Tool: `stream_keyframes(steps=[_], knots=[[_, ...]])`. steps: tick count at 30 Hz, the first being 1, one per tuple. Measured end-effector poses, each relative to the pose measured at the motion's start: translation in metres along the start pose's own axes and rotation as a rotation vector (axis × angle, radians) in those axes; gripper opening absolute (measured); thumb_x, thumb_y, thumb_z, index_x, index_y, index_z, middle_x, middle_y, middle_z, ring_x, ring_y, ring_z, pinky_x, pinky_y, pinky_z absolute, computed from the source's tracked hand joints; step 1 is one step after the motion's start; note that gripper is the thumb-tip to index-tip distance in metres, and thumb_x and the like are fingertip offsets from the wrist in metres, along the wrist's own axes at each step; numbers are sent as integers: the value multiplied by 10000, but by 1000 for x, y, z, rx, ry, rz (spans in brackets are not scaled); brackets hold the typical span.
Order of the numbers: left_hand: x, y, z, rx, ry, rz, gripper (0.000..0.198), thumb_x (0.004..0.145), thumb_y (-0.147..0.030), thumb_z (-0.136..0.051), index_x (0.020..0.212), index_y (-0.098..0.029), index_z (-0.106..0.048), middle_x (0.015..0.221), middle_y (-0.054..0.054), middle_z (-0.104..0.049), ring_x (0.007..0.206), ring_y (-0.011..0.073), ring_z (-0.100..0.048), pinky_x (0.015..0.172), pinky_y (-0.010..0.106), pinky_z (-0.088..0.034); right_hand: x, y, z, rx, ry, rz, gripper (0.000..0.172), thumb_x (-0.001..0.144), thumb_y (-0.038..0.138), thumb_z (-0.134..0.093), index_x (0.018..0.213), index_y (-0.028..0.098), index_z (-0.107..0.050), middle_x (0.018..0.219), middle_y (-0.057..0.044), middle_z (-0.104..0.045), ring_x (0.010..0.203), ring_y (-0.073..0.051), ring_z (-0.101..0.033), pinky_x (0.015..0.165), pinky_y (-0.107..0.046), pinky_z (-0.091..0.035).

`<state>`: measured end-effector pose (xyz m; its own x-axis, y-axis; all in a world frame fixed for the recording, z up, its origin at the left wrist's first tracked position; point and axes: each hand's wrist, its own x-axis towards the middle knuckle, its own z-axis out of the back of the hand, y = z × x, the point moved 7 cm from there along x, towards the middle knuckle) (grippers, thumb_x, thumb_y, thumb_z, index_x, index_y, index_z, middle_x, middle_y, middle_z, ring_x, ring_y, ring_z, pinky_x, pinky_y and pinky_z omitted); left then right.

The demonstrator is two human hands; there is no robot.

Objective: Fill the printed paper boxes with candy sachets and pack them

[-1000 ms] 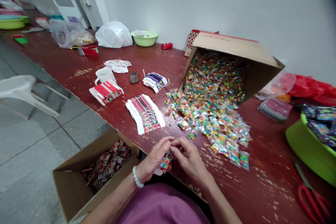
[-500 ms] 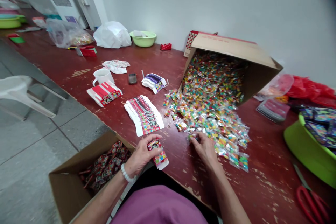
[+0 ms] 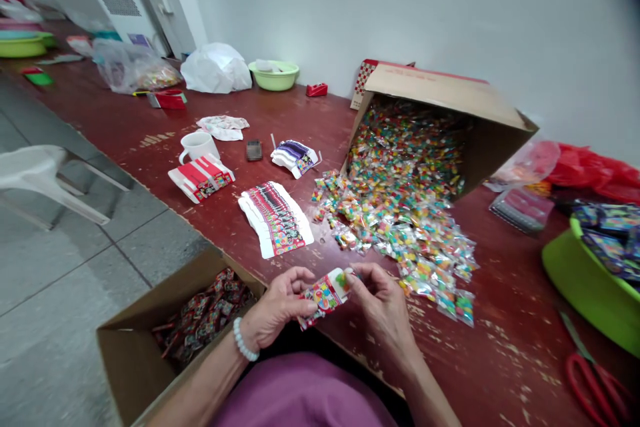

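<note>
Between the thumb and fingers of my left hand point(image 3: 285, 303) is a small printed candy box point(image 3: 323, 295), red with bright coloured patterns, its end flap pointing right. My right hand point(image 3: 383, 303) pinches a small clear packet of coloured candy point(image 3: 344, 280) at that end of the box. How far the packet is inside cannot be made out. Behind my hands lies a fanned stack of flat printed boxes point(image 3: 276, 220). A heap of candy packets point(image 3: 400, 227) spills from a tipped cardboard carton point(image 3: 500, 140) just beyond my right hand.
An open cardboard box point(image 3: 117, 353) holding wrapped items stands below the table edge at left. A white mug point(image 3: 199, 145), more flat red boxes point(image 3: 200, 179) and purple boxes point(image 3: 295, 159) lie further back. Red-handled scissors point(image 3: 590, 380) and a green basin point(image 3: 575, 280) are at right.
My right hand has moved left from the heap, bringing a candy packet to the box. My left hand has turned the box so its flap end faces my right hand.
</note>
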<state>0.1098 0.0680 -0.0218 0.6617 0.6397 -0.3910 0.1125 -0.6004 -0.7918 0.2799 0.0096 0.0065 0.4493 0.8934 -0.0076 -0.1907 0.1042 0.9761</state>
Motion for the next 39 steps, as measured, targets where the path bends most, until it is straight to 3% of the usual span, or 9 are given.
stream_keyframes(steps=[5, 10, 15, 18, 21, 26, 29, 34, 39], knots=[[-3, 14, -28, 0, 202, 96, 452, 642, -158, -796, 1048, -133, -600, 934, 42, -647, 751, 127, -629, 688, 256, -530, 1, 19, -5, -149, 51, 145, 218, 898, 390, -625, 829, 215, -736, 825, -31, -625, 743, -171, -578, 665, -277, -448], [0, 11, -37, -9, 221, 73, 396, 717, -170, -692, 1069, -187, -513, 943, 26, -640, 661, 148, -672, 607, 263, -515, -4, 19, -15, -141, 169, 140, 243, 939, 406, -558, 952, 258, -750, 1058, -62, -590, 982, -212, -596, 831, -317, -485], [0, 1, -36, 18, 203, 1, 448, 745, -169, -625, 1170, -198, -489, 932, 20, -632, 606, 133, -657, 572, 246, -494, -7, 21, -4, -99, -8, 150, 233, 940, 337, -558, 1139, 273, -662, 1176, -67, -571, 995, -204, -596, 841, -331, -505], [-2, -4, -39, 60, 180, -29, 457, 707, -112, -624, 1148, -197, -540, 892, -7, -614, 612, 102, -609, 573, 224, -488, -10, 31, -16, -217, 145, 295, 151, 936, 298, -573, 960, 281, -721, 1144, -58, -580, 1085, -222, -563, 940, -362, -461], [-2, -7, -40, 58, 120, -37, 361, 747, -169, -645, 1105, -182, -596, 846, -5, -624, 607, 103, -584, 554, 216, -490, -11, 32, -22, -226, 212, 325, 145, 926, 275, -593, 1026, 288, -698, 1184, -60, -568, 1073, -213, -568, 917, -349, -477], [3, 3, -31, -178, -57, 122, 451, 879, -522, -543, 1042, -116, -655, 787, 70, -687, 510, 138, -586, 470, 264, -506, -14, 24, -8, -103, -51, 272, 267, 865, 286, -684, 1122, 258, -618, 1216, -73, -549, 897, -171, -604, 761, -294, -520], [5, 5, -28, -229, -96, 107, 358, 839, -437, -640, 989, -113, -668, 749, 60, -697, 511, 134, -595, 476, 243, -498, -16, 25, -15, -62, 24, 287, 75, 877, 277, -667, 932, 236, -698, 1084, -59, -602, 936, -179, -621, 801, -288, -508], [4, 10, -26, -180, -161, 50, 323, 803, -422, -687, 989, -163, -636, 675, -2, -667, 477, 127, -593, 446, 226, -477, -12, 17, -27, 152, 152, 93, 182, 859, 350, -687, 767, 201, -737, 1100, -80, -638, 952, -206, -647, 815, -310, -521], [3, 7, -32, -126, -145, -6, 365, 825, -472, -663, 1052, -193, -600, 742, -16, -665, 447, 117, -583, 400, 220, -461, -8, 5, -33, 452, 131, -128, 378, 777, 385, -773, 1111, 243, -666, 929, -26, -692, 774, -180, -654, 686, -302, -543]])
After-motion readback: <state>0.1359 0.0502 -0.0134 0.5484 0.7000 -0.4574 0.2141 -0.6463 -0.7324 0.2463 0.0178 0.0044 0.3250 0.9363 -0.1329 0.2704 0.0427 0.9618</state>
